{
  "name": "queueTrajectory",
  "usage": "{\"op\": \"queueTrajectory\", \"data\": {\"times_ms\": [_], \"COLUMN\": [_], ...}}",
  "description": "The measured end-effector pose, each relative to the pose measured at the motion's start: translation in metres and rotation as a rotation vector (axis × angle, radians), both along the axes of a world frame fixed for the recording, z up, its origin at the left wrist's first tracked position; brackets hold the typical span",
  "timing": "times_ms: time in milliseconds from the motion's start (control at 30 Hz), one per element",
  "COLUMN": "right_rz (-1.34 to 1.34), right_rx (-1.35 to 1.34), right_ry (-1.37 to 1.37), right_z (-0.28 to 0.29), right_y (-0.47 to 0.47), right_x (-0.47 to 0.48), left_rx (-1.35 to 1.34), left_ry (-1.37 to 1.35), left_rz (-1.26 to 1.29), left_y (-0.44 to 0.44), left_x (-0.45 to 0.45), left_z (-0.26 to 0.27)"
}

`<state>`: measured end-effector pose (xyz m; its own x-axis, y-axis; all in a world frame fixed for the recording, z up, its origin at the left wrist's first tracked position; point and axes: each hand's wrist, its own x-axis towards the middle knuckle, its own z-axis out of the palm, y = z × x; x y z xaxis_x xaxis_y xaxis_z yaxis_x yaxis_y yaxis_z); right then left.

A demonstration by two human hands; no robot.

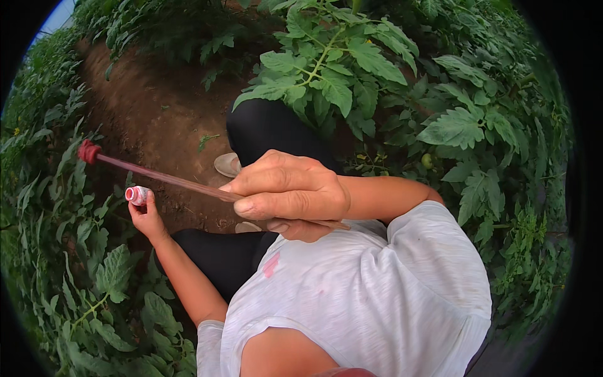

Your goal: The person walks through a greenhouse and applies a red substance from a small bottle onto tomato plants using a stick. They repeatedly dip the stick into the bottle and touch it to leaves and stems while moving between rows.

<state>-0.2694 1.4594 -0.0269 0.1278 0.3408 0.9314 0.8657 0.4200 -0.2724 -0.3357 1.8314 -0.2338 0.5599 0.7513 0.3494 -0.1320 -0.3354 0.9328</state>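
My right hand (292,193) grips a thin wooden stick (160,176) near its right end, close to the camera. The stick is stained reddish, and a dark red wrapped tip (88,151) sits at its far left end. Lower left, my left hand (150,219) holds a small white bottle (138,195) between thumb and fingers. Its uncapped mouth faces left and has a red-stained rim. The stick's tip is apart from the bottle, above and to the left of it in the picture. How much the bottle holds cannot be made out.
Tomato plants (325,70) crowd both sides, with one leafy branch over my knee. A green tomato (427,161) hangs at the right. Brown soil (141,108) runs between the rows. A light shoe (228,165) shows beside my bent leg.
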Motion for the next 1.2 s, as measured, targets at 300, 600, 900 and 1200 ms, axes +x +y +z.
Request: {"op": "queueTrajectory", "data": {"times_ms": [300, 600, 900, 1200], "right_rz": [-0.434, -1.006, -0.819, -0.922], "right_rx": [-0.045, -0.154, 0.146, 0.040], "right_ry": [0.226, 0.013, 0.730, 0.412], "right_z": [0.006, -0.059, -0.090, -0.105], "right_y": [-0.168, -0.186, -0.203, -0.202], "right_x": [-0.046, 0.024, 0.075, 0.099], "left_rx": [0.099, 0.248, 0.252, 0.244], "left_ry": [0.080, 0.159, 0.154, 0.191], "left_rz": [0.033, 0.048, 0.105, 0.131], "left_y": [0.026, 0.009, -0.015, -0.024], "left_x": [-0.007, -0.007, -0.006, -0.005], "left_z": [-0.007, 0.010, 0.015, 0.022]}}
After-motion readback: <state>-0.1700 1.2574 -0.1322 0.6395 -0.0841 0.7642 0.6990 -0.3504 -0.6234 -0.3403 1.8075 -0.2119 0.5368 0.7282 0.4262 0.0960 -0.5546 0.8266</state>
